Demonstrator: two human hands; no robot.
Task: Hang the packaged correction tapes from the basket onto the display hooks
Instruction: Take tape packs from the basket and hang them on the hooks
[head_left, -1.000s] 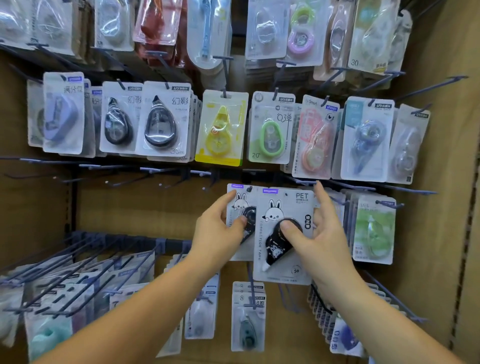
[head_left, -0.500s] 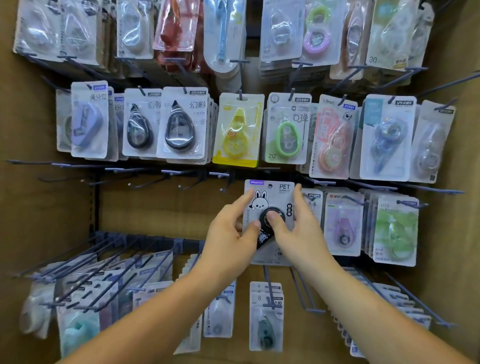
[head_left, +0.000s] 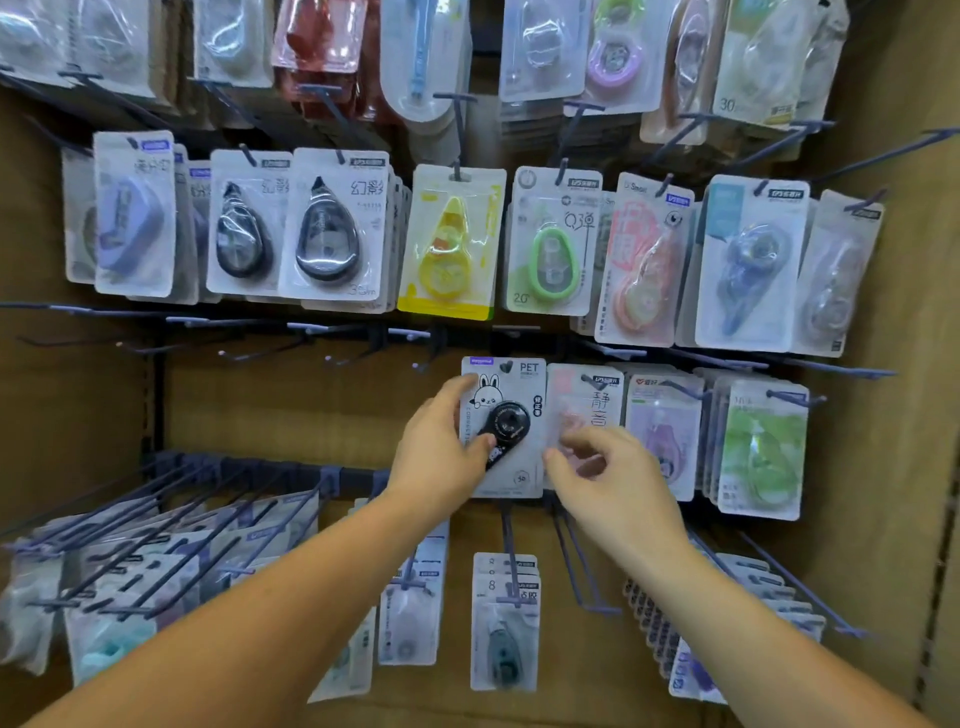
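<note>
A white card with a rabbit drawing, the word PET and a black correction tape (head_left: 511, 415) hangs in the middle row of the display. My left hand (head_left: 441, 452) holds its left edge, thumb on the front near the black tape and fingers at the card's upper left corner. My right hand (head_left: 608, 478) hovers just off the card's lower right, fingers loosely curled and holding nothing. No basket is in view.
Bare display hooks (head_left: 311, 330) stick out left of the card in the same row. Packaged tapes (head_left: 763, 447) hang close on its right. More packs fill the row above (head_left: 447, 249), and long hooks (head_left: 582, 561) jut out below my hands.
Two rabbit cards were in my hands a second ago; now one front card shows, pushed back toward the wall. My right hand has come off it and drawn back to the right.
</note>
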